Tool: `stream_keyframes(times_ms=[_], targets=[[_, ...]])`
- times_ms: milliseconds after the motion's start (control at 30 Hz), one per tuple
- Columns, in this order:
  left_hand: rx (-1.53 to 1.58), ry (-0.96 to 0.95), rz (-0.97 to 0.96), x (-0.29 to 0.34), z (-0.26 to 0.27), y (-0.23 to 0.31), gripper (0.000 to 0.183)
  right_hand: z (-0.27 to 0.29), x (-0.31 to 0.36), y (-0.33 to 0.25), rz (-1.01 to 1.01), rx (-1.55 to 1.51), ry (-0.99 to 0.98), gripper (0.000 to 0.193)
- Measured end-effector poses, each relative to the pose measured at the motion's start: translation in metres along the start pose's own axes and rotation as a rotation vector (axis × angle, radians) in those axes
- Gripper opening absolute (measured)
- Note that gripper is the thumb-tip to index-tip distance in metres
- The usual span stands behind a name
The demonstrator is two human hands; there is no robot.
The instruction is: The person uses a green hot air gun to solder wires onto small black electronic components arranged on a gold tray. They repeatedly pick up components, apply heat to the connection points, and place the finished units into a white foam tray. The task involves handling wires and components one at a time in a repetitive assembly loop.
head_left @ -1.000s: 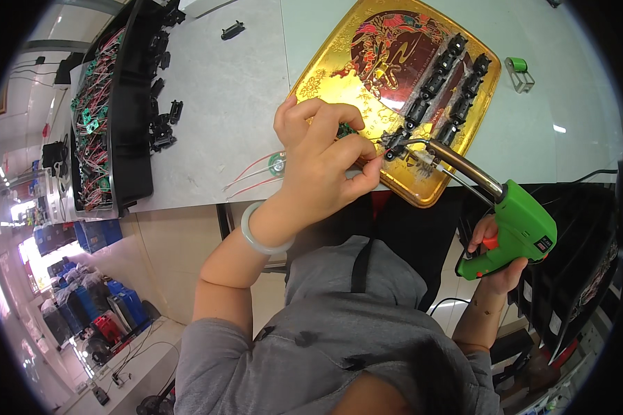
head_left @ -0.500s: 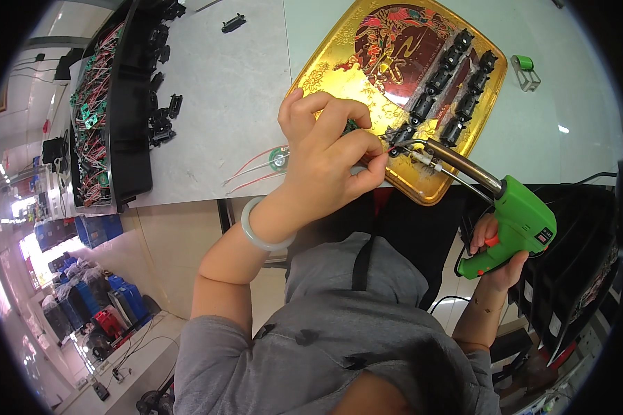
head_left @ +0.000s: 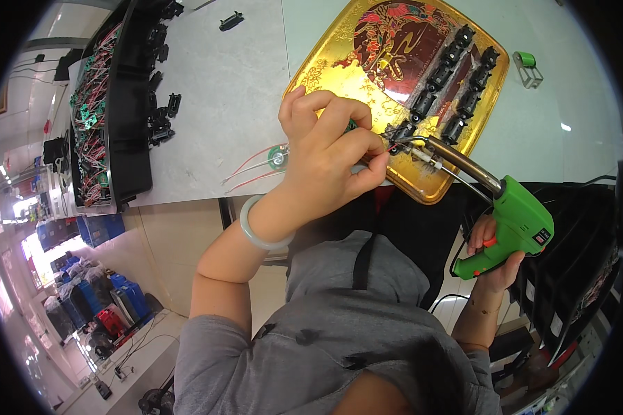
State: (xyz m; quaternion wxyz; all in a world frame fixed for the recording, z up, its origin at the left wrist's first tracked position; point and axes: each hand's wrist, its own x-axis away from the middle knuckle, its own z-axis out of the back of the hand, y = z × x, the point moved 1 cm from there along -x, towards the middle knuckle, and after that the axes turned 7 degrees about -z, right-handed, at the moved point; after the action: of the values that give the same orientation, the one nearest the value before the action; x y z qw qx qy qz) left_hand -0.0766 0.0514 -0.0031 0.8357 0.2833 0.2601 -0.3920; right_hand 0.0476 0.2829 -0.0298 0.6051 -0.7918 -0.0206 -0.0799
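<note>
My left hand [head_left: 332, 149] is closed in a pinch, thumb and forefinger together on a thin red wire [head_left: 394, 146] by the tray's near edge. A small round green circuit board [head_left: 278, 157] with red and white wires pokes out beside its wrist. My right hand [head_left: 490, 254] grips a green soldering gun [head_left: 522, 225] by its handle, fingers near the red trigger. The gun's thin tip meets the wire end at a black plastic part [head_left: 401, 130], the nearest in its row. Exact contact at the tip is too small to tell. My left fingers partly hide another green board.
Two rows of black plastic parts [head_left: 464, 105] lie on a gold decorated tray [head_left: 422, 190]. A green solder spool [head_left: 526, 60] on a metal stand sits to its right. At left, a black bin [head_left: 131, 138] holds wired boards, with loose black parts [head_left: 174, 104] beside it.
</note>
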Motion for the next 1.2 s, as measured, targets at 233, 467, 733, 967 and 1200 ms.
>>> stream_keyframes(times_ms=[233, 467, 733, 967, 1200], targets=[[-0.008, -0.001, -0.012, 0.001, -0.001, -0.001, 0.016, -0.001, 0.004, 0.000, -0.009, 0.031, -0.003, 0.062], [0.012, 0.014, 0.004, 0.002, -0.004, -0.001, 0.015, -0.001, 0.008, 0.002, -0.031, 0.027, 0.002, 0.061], [-0.004, 0.002, -0.027, 0.001, -0.003, -0.001, 0.017, -0.004, 0.011, 0.005, -0.027, 0.084, 0.042, 0.061], [-0.010, -0.014, -0.015, 0.001, -0.001, -0.001, 0.016, 0.001, 0.007, 0.004, 0.041, -0.025, 0.069, 0.072], [-0.004, -0.006, -0.017, 0.000, -0.002, -0.001, 0.016, -0.005, -0.024, -0.001, 0.198, -0.316, 0.025, 0.079]])
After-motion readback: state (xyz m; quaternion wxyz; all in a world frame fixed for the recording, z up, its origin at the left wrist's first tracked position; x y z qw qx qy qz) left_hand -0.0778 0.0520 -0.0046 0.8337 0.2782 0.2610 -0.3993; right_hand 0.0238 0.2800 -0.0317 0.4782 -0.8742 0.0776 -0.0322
